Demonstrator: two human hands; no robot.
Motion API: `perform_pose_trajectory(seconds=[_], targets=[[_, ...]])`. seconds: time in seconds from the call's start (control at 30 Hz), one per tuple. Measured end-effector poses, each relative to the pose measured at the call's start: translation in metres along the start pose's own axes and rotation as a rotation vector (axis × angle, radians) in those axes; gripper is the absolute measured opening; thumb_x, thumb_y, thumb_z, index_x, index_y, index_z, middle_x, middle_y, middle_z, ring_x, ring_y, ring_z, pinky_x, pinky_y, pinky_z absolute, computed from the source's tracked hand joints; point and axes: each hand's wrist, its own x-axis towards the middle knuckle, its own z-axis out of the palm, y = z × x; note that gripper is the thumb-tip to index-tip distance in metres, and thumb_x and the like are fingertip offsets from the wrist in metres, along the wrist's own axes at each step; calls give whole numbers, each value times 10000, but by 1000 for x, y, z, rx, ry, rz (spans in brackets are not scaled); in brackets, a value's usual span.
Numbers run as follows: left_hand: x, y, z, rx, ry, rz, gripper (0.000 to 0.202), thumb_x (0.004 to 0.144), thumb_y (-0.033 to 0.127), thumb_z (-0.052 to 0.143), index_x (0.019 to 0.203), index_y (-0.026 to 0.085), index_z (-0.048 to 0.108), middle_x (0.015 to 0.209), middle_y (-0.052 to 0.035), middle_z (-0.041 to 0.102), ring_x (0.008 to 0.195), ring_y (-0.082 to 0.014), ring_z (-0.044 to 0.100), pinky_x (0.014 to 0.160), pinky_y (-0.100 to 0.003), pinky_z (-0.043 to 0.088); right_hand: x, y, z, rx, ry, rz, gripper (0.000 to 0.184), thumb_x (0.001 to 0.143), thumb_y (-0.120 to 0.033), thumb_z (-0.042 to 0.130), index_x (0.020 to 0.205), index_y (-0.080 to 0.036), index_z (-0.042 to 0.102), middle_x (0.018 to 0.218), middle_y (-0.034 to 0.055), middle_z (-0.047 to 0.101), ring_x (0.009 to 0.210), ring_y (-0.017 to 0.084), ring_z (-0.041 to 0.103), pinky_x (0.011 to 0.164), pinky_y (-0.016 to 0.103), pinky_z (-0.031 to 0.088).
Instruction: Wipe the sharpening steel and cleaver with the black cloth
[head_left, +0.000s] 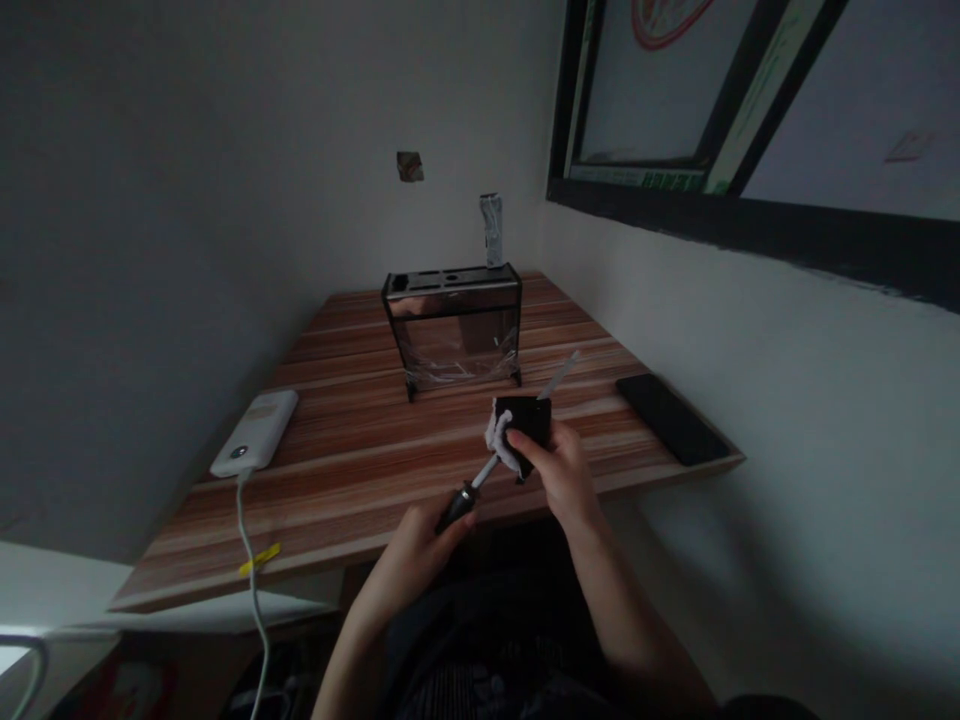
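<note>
My left hand (429, 535) is closed round the black handle (456, 508) of a sharpening steel, a long slim metal rod (559, 374) that points up and to the right. In my right hand (559, 465) is a black cloth (523, 422) with white, crumpled edges, pinched round the rod's middle. The cloth hides that stretch of metal, while the tip sticks out beyond it. Both hands are just above the table's front edge. Behind them stands a knife block (454, 300) with slots in its top and clear wrap round its lower part.
A white power bank (256, 432) lies at the left with a white cable (251, 570) hanging over the front edge, by a piece of yellow tape (260, 558). A black phone (675, 418) lies at the right edge of the wood-grain table (337, 400). Walls enclose the table's left, back and right.
</note>
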Motion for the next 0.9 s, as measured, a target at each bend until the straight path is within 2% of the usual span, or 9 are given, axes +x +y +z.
perform_pose_trajectory(seconds=[0.07,0.23,0.33,0.47,0.6,0.73,0.9], targets=[[-2,0,-2,31,-27,7,310,878,418,482,747,149,561,645,33,476,605,-118,412,570,-215,323,4,-2,-8,25,46,-27,221,693,-358,787,788,-170,717,713,22,703,605,156,618,580,273,505],[-6,-5,-7,87,-97,44,244,890,362,476,857,155,601,713,19,540,670,-135,470,630,-218,360,10,-13,-30,69,189,-66,268,660,-383,799,805,-178,707,743,27,715,640,178,648,653,318,533],[-9,-10,-8,109,-129,39,250,895,369,469,848,164,604,704,21,541,665,-135,475,627,-215,366,12,-19,-39,129,257,-104,291,617,-398,817,781,-193,693,722,18,716,630,185,661,666,341,555],[-10,-14,-8,116,-136,44,233,889,364,487,843,172,612,723,14,567,689,-142,498,635,-215,373,16,-22,-44,191,297,-157,305,634,-418,802,811,-199,682,736,15,724,643,212,689,720,421,575],[-10,-13,-8,110,-136,40,237,898,365,486,843,169,607,715,19,564,679,-139,497,633,-218,368,18,-22,-43,237,314,-172,293,667,-427,783,833,-208,680,699,-1,714,659,217,702,766,462,571],[-9,-10,-9,94,-130,64,247,905,369,484,868,161,612,742,13,571,703,-142,502,653,-221,372,16,-22,-35,255,319,-144,308,658,-436,788,831,-205,682,679,-2,708,676,222,700,752,450,573],[-5,-1,-6,81,-77,55,258,898,369,488,859,147,612,711,18,548,672,-137,478,633,-222,357,9,-20,-16,219,165,-94,261,689,-416,780,780,-189,689,714,25,710,682,212,684,732,387,563]])
